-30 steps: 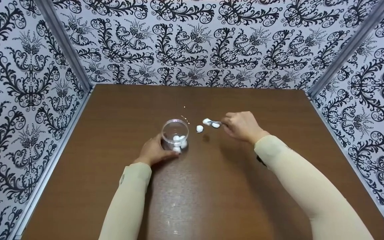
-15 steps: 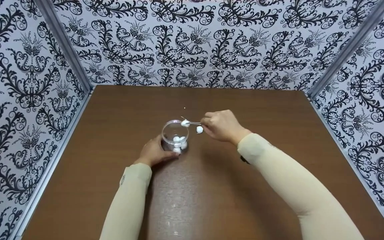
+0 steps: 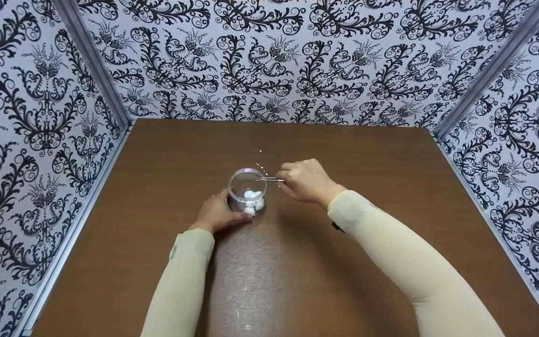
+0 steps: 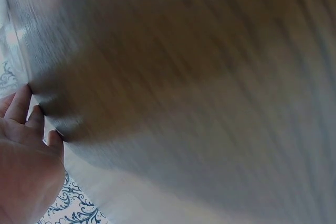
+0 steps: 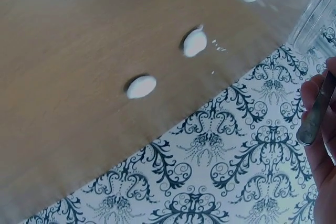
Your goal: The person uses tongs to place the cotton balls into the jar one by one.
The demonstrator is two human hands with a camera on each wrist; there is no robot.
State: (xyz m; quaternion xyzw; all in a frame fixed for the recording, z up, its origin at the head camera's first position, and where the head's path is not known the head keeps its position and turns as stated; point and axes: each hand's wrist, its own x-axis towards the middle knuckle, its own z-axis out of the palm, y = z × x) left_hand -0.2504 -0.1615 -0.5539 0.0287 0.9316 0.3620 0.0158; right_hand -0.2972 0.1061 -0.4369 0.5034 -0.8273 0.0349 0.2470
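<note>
My left hand [image 3: 218, 213] grips a clear plastic jar [image 3: 233, 181] from its left side, thumb at the front. White cotton balls [image 3: 252, 200] lie in the bottom of the jar. Metal tweezers [image 3: 270, 179] are pinched in my right hand [image 3: 308, 181], their tips over the right part of the jar's rim with no cotton ball visible between them. Two loose cotton balls show on the table in the right wrist view, one nearer the jar [image 5: 195, 43] and one farther off [image 5: 142, 86]; my right hand hides them in the head view.
Small white crumbs [image 3: 261, 167] are scattered on the brown wooden table [image 3: 194, 150] just behind the jar. Patterned white-and-black walls [image 3: 269, 70] enclose its back and sides.
My right hand moved left from the loose cotton balls to the jar. The cotton ball seen in the tweezers earlier has left their tips. My left hand and the jar stayed in place.
</note>
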